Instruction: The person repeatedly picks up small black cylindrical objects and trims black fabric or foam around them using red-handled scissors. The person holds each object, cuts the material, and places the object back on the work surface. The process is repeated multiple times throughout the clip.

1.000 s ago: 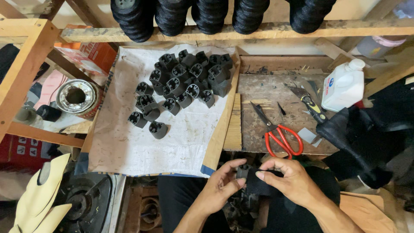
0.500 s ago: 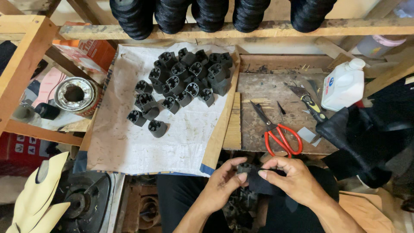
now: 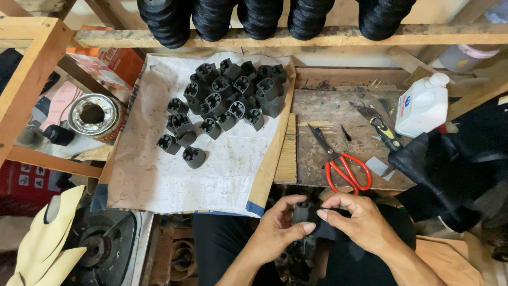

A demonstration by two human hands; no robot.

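Note:
Over my lap, at the bottom middle of the head view, both hands hold one small black rubber part (image 3: 305,212). My left hand (image 3: 278,230) cups it from the left and below with the thumb on top. My right hand (image 3: 360,222) pinches it from the right, and a dark rubber strip hangs beneath that hand. Several similar black parts (image 3: 227,100) lie in a heap on a white woven sheet (image 3: 174,175) on the board ahead.
Red-handled scissors (image 3: 344,167), a utility knife (image 3: 382,130) and a white plastic jug (image 3: 423,106) sit on a worn wooden block at the right. Black rubber rolls (image 3: 259,16) hang on a wooden rail above. A metal can (image 3: 94,114) stands left.
My hands have shifted a little on the black part, turning it between the fingers. Everything else stays where it was.

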